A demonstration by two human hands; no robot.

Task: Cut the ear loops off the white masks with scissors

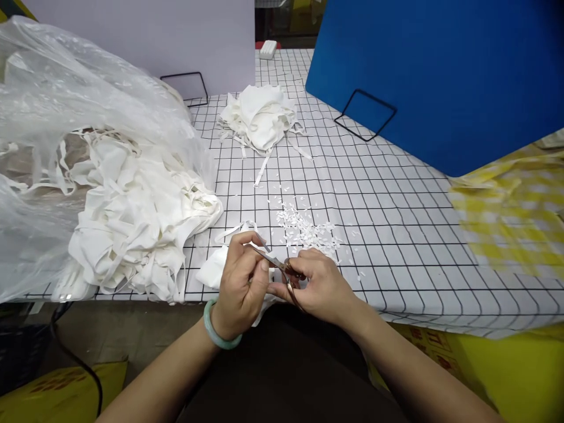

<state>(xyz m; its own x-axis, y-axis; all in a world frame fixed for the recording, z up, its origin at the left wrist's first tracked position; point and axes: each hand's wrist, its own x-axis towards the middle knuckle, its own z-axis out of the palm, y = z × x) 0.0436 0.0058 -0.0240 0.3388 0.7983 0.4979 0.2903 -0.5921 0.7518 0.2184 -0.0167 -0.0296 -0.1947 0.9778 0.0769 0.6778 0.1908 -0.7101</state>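
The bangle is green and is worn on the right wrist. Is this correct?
Not quite. The head view shows the green bangle on the left wrist, not the right.

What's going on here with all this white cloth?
A person is working at a grid-patterned table. The right hand holds small scissors, and the left hand pinches a white cloth piece up to the blades. Tiny white snippets lie scattered just beyond the hands. A big cloth heap spills from a clear plastic bag on the left, and a smaller pile sits farther back.
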